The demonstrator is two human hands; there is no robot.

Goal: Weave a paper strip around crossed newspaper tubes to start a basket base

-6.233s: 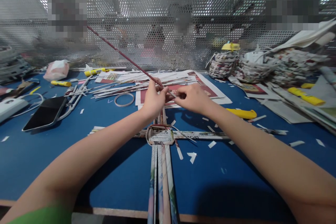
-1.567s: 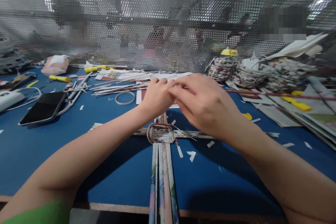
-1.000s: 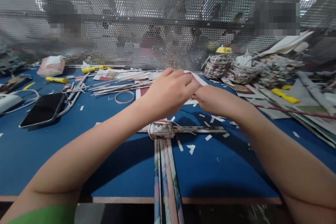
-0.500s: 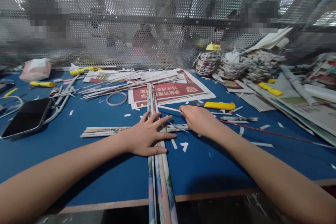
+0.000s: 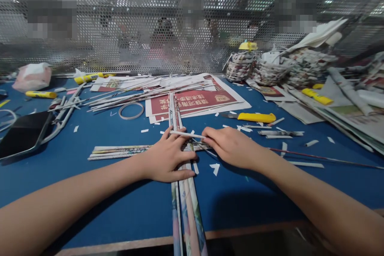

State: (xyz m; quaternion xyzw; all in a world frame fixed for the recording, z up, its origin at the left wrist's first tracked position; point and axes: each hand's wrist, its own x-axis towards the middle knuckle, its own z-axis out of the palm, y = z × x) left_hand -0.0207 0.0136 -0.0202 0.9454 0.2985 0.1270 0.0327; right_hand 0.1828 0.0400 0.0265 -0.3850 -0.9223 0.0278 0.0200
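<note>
Rolled newspaper tubes lie crossed on the blue table: a lengthwise bundle runs toward me and a crosswise bundle lies under my hands. My left hand rests flat on the crossing with its fingers spread. My right hand lies just right of it, fingers pinched on a thin white paper stick that reaches across my left fingertips. A thin red stick trails off to the right from under my right wrist.
A yellow utility knife lies behind my right hand. Loose paper sticks and red printed sheets sit further back with a tape ring. A phone is at left, woven paper baskets and newspapers at right. Perforated metal screen behind.
Both hands have dropped from the air onto the crossed tubes. The left hand now presses flat, and the right hand has drawn the white stick over the left fingertips.
</note>
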